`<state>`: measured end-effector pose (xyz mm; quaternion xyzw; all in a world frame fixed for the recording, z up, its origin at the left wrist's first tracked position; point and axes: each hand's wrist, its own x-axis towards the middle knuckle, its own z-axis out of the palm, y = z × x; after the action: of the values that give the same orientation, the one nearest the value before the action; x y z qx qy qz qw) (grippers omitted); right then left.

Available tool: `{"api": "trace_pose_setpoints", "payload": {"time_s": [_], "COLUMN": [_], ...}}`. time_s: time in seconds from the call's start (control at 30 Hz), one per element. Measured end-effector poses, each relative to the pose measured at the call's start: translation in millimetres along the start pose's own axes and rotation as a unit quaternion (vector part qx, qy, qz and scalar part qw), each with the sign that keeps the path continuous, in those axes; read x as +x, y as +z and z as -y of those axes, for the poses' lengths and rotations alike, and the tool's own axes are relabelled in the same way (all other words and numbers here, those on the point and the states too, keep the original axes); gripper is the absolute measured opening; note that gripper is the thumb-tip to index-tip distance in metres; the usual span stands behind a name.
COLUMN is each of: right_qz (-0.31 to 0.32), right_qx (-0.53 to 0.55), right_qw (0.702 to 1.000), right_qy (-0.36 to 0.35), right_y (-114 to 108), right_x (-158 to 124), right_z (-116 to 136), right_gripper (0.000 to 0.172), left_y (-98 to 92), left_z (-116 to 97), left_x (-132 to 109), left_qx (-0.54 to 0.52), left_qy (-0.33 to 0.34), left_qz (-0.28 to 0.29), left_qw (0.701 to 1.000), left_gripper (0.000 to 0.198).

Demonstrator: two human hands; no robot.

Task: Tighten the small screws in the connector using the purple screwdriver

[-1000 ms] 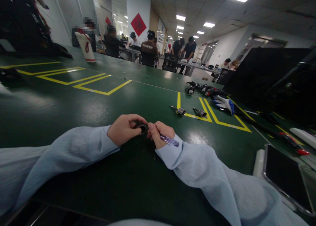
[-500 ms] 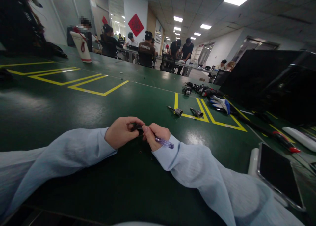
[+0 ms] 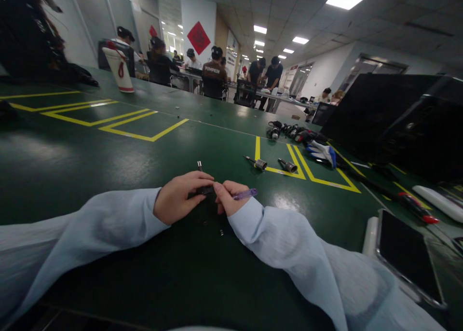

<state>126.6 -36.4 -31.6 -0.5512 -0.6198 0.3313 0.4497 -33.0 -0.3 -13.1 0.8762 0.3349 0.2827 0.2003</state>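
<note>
My left hand (image 3: 179, 196) is closed around a small black part (image 3: 202, 191), most of it covered by the fingers. A short shiny metal tip (image 3: 199, 165) pokes up just beyond the knuckles; whether it belongs to that part I cannot tell. Fingertips of my right hand (image 3: 231, 196) meet the part's right end. In that hand lies a slim screwdriver with a translucent purple handle (image 3: 246, 194), pointing back over the wrist, its front end hidden. On the green table (image 3: 162, 273) below the hands lie a tiny metal piece (image 3: 222, 232) and a small dark ring (image 3: 205, 223).
Two hole saws (image 3: 260, 164) (image 3: 288, 165) lie ahead to the right. Behind them are black tools (image 3: 275, 131) and a blue-white glove (image 3: 321, 152). A phone (image 3: 408, 254) and a red-black tool (image 3: 415, 205) lie at right, a paper cup (image 3: 118, 70) at far left.
The black part has turned in my left hand and shows more. A metal tip now appears above that hand. The purple handle has swung up flatter, and my right hand has shifted slightly right.
</note>
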Motion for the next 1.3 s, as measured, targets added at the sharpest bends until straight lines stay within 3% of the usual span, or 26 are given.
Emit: {"api": "trace_pose_setpoints", "payload": {"time_s": [0.13,0.33,0.4,0.5,0.6,0.73,0.87,0.97,1.13,1.3], "right_qz": [0.005,-0.001,-0.005,-0.009,-0.006,0.009,0.022,0.044,0.144,0.17], "right_qx": [0.047,0.091,0.118,0.158,0.174,0.171,0.146,0.133,0.146,0.167], "right_qw": [0.999,0.996,0.992,0.984,0.981,0.982,0.986,0.987,0.972,0.961], "right_qy": [0.013,0.02,0.041,0.076,0.088,0.085,0.078,0.075,0.119,0.142], "right_y": [1.6,1.9,1.2,-0.3,-1.6,-1.4,0.4,0.5,-1.4,-4.1], "right_x": [0.3,3.6,4.3,5.2,6.3,6.2,4.7,4.6,7.3,11.5], "right_z": [0.7,-0.8,1.6,6.1,8.1,6.3,3.3,3.0,9.6,12.7], "right_gripper": [0.038,0.039,0.04,0.041,0.04,0.04,0.04,0.04,0.039,0.048], "left_y": [-0.9,3.4,1.5,-5.5,-11.7,-12.5,-10.8,-10.6,-9.5,-8.8], "left_z": [2.8,2.7,5.4,9.5,11.2,12.3,11.8,9.8,8.3,10.0], "left_x": [-3.0,-5.3,-2.1,5.4,12.6,17.7,17.8,16.6,14.9,14.8], "left_qx": [0.041,0.036,-0.007,-0.12,-0.242,-0.367,-0.413,-0.416,-0.416,-0.417], "left_qy": [0.061,0.085,0.052,-0.074,-0.206,-0.296,-0.323,-0.32,-0.297,-0.293], "left_qz": [0.029,-0.011,-0.004,-0.002,-0.017,-0.064,-0.07,-0.068,-0.055,-0.044], "left_qw": [0.997,0.996,0.999,0.99,0.948,0.879,0.849,0.848,0.858,0.859], "left_gripper": [0.033,0.032,0.028,0.03,0.042,0.044,0.043,0.042,0.041,0.041]}}
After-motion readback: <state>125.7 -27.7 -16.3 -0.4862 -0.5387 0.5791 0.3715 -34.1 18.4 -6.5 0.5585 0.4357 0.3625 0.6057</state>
